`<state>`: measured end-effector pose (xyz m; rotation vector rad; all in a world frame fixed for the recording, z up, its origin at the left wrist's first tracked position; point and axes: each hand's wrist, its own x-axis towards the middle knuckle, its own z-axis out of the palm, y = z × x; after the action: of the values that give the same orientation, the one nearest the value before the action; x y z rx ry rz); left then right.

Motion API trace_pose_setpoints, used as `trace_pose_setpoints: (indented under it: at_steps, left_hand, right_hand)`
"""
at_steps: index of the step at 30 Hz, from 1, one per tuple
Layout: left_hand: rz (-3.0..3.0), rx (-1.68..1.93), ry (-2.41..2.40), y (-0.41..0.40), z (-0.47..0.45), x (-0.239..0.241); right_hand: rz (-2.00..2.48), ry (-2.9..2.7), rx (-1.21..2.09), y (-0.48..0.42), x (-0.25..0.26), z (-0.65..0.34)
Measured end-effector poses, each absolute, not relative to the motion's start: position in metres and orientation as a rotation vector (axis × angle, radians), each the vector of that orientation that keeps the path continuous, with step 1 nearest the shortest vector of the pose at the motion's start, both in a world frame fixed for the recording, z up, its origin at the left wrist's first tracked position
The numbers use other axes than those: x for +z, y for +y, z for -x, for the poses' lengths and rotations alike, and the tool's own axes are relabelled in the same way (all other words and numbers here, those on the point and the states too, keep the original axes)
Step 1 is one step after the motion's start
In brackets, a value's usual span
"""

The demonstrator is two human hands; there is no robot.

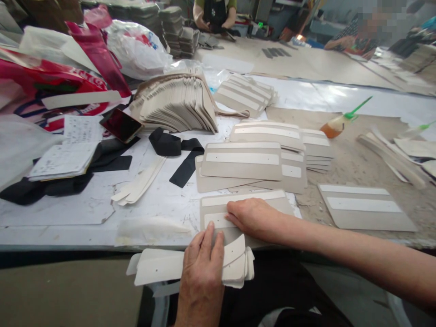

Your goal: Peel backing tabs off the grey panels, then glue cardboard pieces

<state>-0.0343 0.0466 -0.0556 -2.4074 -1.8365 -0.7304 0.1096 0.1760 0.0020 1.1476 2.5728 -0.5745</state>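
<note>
My left hand [202,272] is closed around a fanned bundle of white strips [160,267] at the table's front edge. Its fingertips reach the near edge of a beige panel [218,203]. On that panel lie two white strips, one along the far edge and a second white strip [216,221] across the middle. My right hand [254,218] is on the middle strip, its fingers curled and pressed together; it covers the strip's right part. Just behind, overlapping beige panels [241,170] carry similar strips. To the right lies another beige panel [369,218] with two strips.
Left on the table are a phone [121,125], a notebook [63,159], black bands [185,163] and loose strips [139,184]. Farther back stands a row of packed panels [177,102]. A bottle with a green nozzle [335,125] lies right. Two people work at the far table.
</note>
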Motion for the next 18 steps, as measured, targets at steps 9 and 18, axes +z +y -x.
trace_pose_setpoints:
  at_steps: [9, 18]
  left_hand:
    - [2.380, -0.781, -1.793, 0.0491, 0.0323, -0.0599]
    - [2.337, -0.885, -1.914, 0.0534, 0.0266, -0.0616]
  right_hand:
    - [-1.153, 2.577, -0.540, 0.1757, 0.0021, -0.1065]
    - [-1.143, 2.544, -0.561, 0.1742, 0.0104, -0.1043]
